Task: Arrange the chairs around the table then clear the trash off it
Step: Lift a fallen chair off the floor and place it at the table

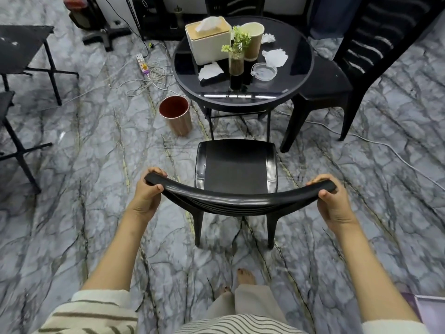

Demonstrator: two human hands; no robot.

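Observation:
A black chair stands in front of me, its seat facing the round black glass table. My left hand grips the left end of its curved backrest and my right hand grips the right end. On the table lie crumpled white papers, a torn paper piece, a paper cup and a clear plastic lid. A second black chair stands at the table's right side, and a third chair at its far side.
A tissue box and a small plant in a glass stand on the table. A copper bin sits on the floor left of the table. Cables and a power strip lie beyond it. Black folding tables stand at left.

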